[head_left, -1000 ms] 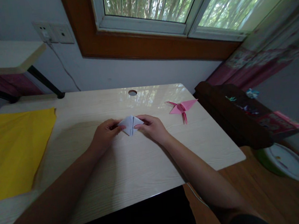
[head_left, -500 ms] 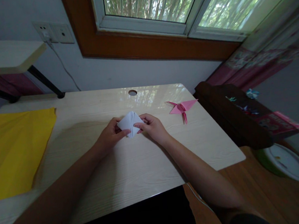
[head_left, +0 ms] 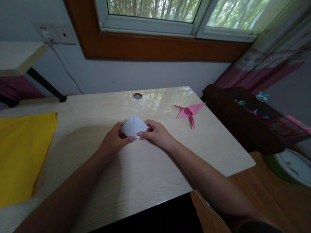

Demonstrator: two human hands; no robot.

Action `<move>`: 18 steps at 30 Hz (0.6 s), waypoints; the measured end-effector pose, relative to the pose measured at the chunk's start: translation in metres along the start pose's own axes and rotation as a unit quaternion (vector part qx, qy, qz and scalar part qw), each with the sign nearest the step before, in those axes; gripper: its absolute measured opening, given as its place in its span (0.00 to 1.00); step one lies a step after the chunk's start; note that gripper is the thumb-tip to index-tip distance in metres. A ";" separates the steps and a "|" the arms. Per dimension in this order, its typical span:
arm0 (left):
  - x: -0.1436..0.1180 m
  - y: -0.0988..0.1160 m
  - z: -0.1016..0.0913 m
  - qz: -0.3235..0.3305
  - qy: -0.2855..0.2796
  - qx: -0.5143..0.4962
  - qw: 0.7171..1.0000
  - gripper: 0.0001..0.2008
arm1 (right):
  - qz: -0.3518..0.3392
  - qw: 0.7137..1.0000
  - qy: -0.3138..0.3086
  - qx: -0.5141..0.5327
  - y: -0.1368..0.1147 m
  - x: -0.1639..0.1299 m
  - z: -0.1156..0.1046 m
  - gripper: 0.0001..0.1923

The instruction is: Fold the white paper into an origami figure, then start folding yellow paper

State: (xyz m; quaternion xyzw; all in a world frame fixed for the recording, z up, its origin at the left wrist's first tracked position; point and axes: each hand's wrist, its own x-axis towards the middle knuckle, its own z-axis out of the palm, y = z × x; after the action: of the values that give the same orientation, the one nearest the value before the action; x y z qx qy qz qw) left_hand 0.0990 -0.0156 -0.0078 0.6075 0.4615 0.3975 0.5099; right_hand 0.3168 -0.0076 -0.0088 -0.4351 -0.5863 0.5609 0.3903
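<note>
Pale wood desk (head_left: 139,176) under window; yellow sheet (head_left: 13,155) cut off at left edge. Left hand (head_left: 112,140) & right hand (head_left: 157,134) both pinch white folded paper (head_left: 133,126) mid-desk, its lower tip hidden by fingers. Pink origami (head_left: 189,111) lies to the right, details blurry.

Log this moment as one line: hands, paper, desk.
left hand: pinching white folded paper | right hand: pinching same paper | pink paper crane: right on desk | yellow sheet: left
</note>
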 end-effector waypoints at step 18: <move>0.000 0.005 -0.001 -0.073 0.004 -0.056 0.996 0.17 | -0.006 1.000 0.016 0.011 0.001 0.002 -0.002 0.17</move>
State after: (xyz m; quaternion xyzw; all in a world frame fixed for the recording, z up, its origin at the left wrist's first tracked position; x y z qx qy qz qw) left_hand 0.0989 -0.0159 -0.0030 0.5408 0.4840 0.3869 0.5688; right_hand 0.3181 -0.0054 -0.0100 -0.4361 -0.5761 0.5578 0.4083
